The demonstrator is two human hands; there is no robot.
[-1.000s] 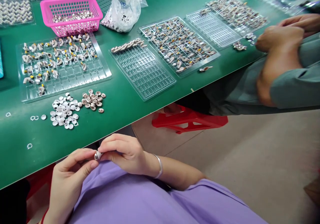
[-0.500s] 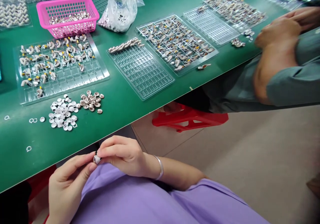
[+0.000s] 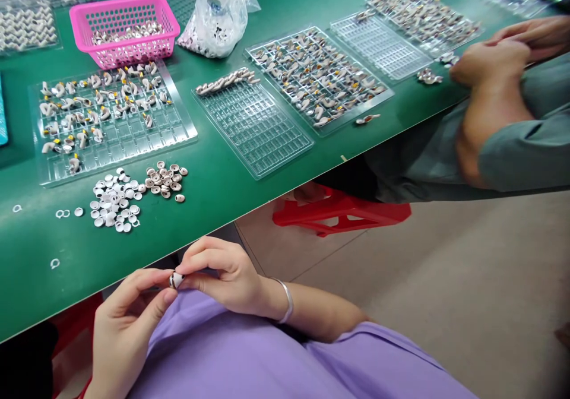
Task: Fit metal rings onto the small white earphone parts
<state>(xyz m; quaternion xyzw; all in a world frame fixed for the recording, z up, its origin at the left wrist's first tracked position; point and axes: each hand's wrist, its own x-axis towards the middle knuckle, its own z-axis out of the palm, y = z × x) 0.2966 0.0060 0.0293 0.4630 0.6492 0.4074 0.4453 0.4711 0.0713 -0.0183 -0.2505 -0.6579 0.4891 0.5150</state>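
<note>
Below the edge of the green table (image 3: pixel 214 185), over my purple lap, both hands pinch one small white earbud part (image 3: pixel 175 279). My left hand (image 3: pixel 127 322) grips it from the left with thumb and forefinger. My right hand (image 3: pixel 220 274), with a silver bangle on the wrist, pinches it from the right. Just above on the table lie a heap of small white caps (image 3: pixel 113 203) and a heap of brownish cup-shaped pieces (image 3: pixel 165 179). Behind them sits a clear tray (image 3: pixel 178 127) partly filled with white earbud shells.
A pink basket (image 3: pixel 125 28) and a plastic bag (image 3: pixel 218 16) of parts stand at the back. A near-empty clear grid tray (image 3: pixel 256 129) and fuller trays (image 3: pixel 318 78) lie to the right. A co-worker's hands (image 3: pixel 494 63) in grey-green sleeves work at the right. A red stool (image 3: pixel 341 212) stands below.
My hands hold the same small part and have barely shifted. The co-worker's hands at the right moved slightly.
</note>
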